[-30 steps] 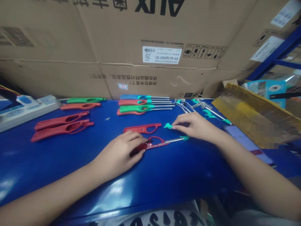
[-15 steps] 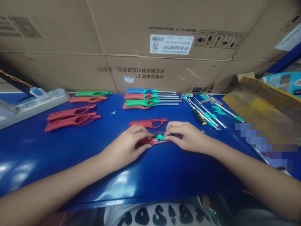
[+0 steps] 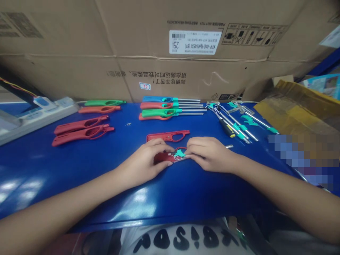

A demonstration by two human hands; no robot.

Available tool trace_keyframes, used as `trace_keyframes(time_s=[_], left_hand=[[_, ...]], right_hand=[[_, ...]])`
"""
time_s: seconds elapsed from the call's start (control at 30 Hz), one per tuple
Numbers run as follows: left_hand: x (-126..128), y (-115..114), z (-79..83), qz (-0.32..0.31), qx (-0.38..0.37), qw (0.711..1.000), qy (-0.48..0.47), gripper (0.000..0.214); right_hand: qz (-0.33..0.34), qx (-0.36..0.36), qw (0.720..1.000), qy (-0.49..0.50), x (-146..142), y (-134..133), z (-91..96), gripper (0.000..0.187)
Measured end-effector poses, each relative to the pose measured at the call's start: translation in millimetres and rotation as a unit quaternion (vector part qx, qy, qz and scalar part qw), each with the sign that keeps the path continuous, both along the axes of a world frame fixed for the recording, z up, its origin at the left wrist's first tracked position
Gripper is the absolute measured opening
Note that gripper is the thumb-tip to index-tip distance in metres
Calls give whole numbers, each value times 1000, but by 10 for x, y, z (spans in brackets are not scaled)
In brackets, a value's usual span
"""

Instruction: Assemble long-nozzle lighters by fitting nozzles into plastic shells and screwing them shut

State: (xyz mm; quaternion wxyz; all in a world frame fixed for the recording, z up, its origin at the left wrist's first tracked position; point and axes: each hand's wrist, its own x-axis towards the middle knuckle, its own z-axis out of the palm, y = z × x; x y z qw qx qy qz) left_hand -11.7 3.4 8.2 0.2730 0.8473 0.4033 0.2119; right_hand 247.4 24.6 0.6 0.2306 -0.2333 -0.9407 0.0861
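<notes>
**While both hands worked mid-worktop, red lighter shell sat pinned between them**

As the frame was taken, the left hand (image 3: 145, 161) was curled over the grip end of the red lighter shell (image 3: 164, 158), fingers on top and thumb at its near edge, clamping it flat on the blue worktop (image 3: 186, 193). Right hand (image 3: 209, 154) was closed in a pinch, thumb and forefinger tips on the teal trigger piece (image 3: 181, 153), which sat on the shell at its trigger opening. White wire showed inside the shell. A metal tube tip (image 3: 229, 146) stuck out past the right hand; whether it joined the shell couldn't be told, since the hand covered it.

Just behind the hands, apart from them, lay a spare red half-shell (image 3: 168, 136).

Further back:
- four assembled lighters (image 3: 164, 108) in a row, tubes pointing right
- loose tubes with teal parts (image 3: 240, 122) and a screwdriver (image 3: 227, 129) to the right of them
- two red shells (image 3: 81, 131) at left, with a green and an orange shell (image 3: 102, 106) behind
- power strip (image 3: 37, 112) at far left
- cardboard boxes (image 3: 138, 67) along the back edge
</notes>
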Motion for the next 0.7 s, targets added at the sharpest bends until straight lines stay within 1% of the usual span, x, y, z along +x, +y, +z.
trace_keyframes(time_s=[0.07,0.1,0.27,0.4,0.6,0.7], left_hand=[[2,0,-5,0,-5,1000,-3,25],[3,0,-6,1,-8,1000,-5,25],[8,-10,-12,4,-14,1000,-19,25],[11,-22,-23,9,-21,999,-45,33],[37,-36,-5,-11,12,1000,-19,46],[79,-57,-3,-12,19,1000,-13,44]], right_hand=[[3,48,999,-23,0,-4,11,24],[2,61,998,-31,0,-8,17,25],[-5,78,995,-64,7,-29,48,28],[7,108,989,-96,7,-38,78,27],[28,163,978,-127,-16,-61,108,29],[40,187,973,-128,-29,-83,108,30]])
